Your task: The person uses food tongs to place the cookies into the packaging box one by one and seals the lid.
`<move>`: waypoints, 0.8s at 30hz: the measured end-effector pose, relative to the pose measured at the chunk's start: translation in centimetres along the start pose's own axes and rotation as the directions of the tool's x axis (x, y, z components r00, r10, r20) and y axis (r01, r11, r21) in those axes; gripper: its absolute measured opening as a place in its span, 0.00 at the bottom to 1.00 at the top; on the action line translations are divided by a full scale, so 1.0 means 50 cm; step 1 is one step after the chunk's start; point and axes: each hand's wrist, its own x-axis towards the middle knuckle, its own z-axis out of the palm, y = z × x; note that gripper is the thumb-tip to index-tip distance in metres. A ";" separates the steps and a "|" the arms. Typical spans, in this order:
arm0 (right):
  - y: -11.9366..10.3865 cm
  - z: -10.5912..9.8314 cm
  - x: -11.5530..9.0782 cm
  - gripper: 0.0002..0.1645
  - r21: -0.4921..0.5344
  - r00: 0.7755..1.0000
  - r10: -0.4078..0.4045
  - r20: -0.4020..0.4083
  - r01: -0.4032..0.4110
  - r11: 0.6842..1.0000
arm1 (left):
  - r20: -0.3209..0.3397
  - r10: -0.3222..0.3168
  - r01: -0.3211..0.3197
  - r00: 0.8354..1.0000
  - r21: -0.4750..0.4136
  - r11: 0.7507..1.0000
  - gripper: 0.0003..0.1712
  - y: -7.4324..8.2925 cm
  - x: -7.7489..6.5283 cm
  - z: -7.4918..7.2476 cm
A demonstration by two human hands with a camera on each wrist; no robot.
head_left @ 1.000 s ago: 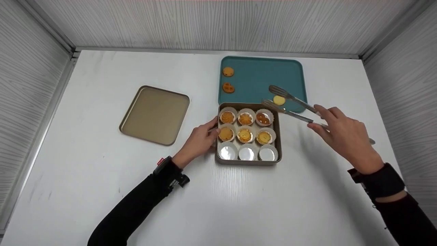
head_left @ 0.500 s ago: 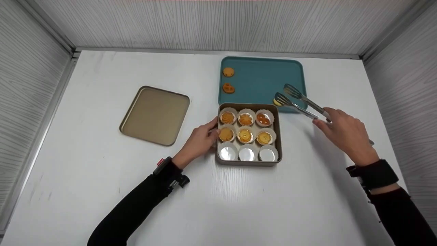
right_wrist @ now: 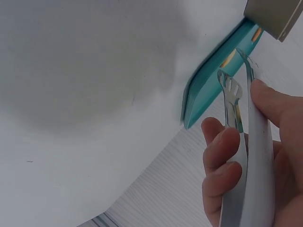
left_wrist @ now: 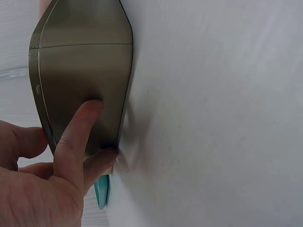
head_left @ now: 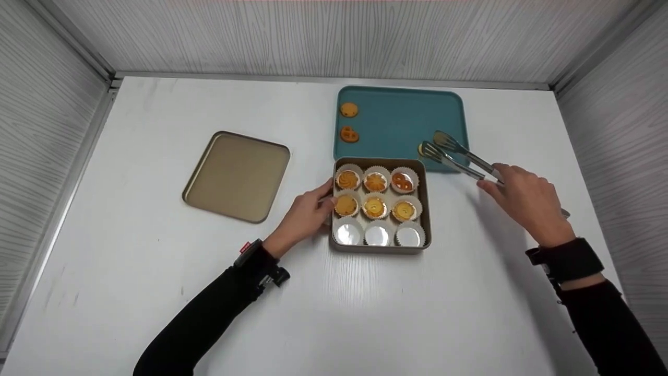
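In the head view my left hand (head_left: 307, 215) holds the left wall of a square metal tin (head_left: 380, 249), thumb at the rim and fingers against the outside. Paper cups fill the tin in rows. The back and middle rows carry cookies (head_left: 374, 207); the front cups (head_left: 377, 233) have nothing in them. My right hand (head_left: 531, 204) grips metal tongs (head_left: 478, 161), their slotted ends spread over the near right of a teal tray (head_left: 402, 115). A pale yellow cookie (head_left: 420, 150) lies there, partly hidden behind one tong end; whether they touch cannot be told.
A pretzel-shaped cookie (head_left: 349, 134) and a round cookie (head_left: 349, 109) lie along the tray's left side. The tin stands against the tray's near edge. Left on the white table (head_left: 292, 324) lies a gold-brown lid (head_left: 237, 177). Panels wall the back and sides.
My right hand has moved the tongs to the right, and their ends have come nearer together beside the yellow cookie. My left hand and the tin have stayed put.
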 end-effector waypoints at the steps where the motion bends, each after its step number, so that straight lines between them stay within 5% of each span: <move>1: -0.001 0.001 0.002 0.31 0.003 1.000 0.009 0.007 -0.009 1.000 | 0.000 -0.002 0.002 1.000 -0.003 1.000 0.32 0.000 0.000 0.001; 24: -0.005 0.014 0.001 0.26 0.003 1.000 0.010 -0.002 -0.010 1.000 | -0.006 -0.007 0.007 1.000 -0.012 1.000 0.32 0.001 -0.002 0.001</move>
